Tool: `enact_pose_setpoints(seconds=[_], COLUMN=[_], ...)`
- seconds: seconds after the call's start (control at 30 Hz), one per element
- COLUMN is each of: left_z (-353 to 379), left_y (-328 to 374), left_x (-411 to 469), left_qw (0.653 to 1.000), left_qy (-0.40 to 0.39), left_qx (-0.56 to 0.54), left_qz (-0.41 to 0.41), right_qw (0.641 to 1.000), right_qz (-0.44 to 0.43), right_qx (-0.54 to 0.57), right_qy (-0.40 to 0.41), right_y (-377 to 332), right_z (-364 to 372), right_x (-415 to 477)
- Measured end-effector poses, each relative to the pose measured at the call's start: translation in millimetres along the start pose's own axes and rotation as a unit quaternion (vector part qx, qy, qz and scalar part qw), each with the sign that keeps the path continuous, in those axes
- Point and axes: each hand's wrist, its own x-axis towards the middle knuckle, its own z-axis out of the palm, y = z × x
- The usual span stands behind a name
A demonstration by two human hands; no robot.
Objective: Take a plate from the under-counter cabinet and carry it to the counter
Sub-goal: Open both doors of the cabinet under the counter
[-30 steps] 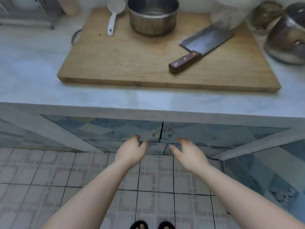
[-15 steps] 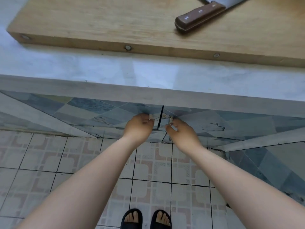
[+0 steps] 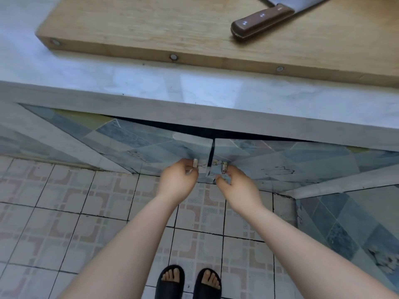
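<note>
The person is standing at a pale marble counter [image 3: 151,87], looking down over its front edge. The left hand [image 3: 178,182] is pinching the small handle [image 3: 195,164] of the left cabinet door [image 3: 138,145], fingers curled around it. The right hand [image 3: 237,186] is gripping the matching handle [image 3: 224,167] of the right cabinet door [image 3: 280,156] in the same way. The two hands are sitting just beside each other near the centre of the view, at either side of the narrow gap where the doors are meeting.

Both doors are standing slightly ajar: a dark wedge-shaped slit [image 3: 194,128] is showing between their top edges and the underside of the counter. Nothing inside the cabinet is showing through that slit, so the plate is not in view and its place cannot be told.

At 12 o'clock a thick wooden cutting board [image 3: 151,24] is lying on the counter, with three round metal studs along its front edge. At 1 o'clock a cleaver [image 3: 262,19] with a brown wooden grip is resting on the board, its blade running off the top of the frame.

At 6 o'clock two feet in dark slides [image 3: 187,281] are standing on the patterned floor tiles [image 3: 64,212]. At 4 o'clock another blue patterned panel [image 3: 345,223] is angling away toward the right edge.
</note>
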Motion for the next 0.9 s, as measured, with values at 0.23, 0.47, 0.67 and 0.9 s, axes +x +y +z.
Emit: enact_pose_setpoints(seconds=[0.23, 0.47, 0.67, 0.9], left_z=[-2.2, -8.1, -21.4, -48.5], left_y=[-24.6, -59.1, -104.0, -160.2], left_x=[-34.2, -72.7, -115.0, -168.6], left_qw=[0.999, 0.997, 0.998, 0.998], left_qy=[0.004, 0.001, 0.004, 0.029], left_qx=[0.035, 0.077, 0.053, 0.053], left_qz=[-0.005, 0.019, 0.023, 0.027], right_qw=[0.998, 0.997, 0.995, 0.989], right_qz=[-0.025, 0.001, 0.041, 0.098], right_qx=[-0.052, -0.071, -0.073, -0.053], right_qy=[0.005, 0.018, 0.053, 0.099], right_y=[23.4, 40.0, 64.3, 103.6], right_z=[11.5, 23.0, 37.4, 42.0], right_x=[-46.9, -88.9, -141.5, -212.9])
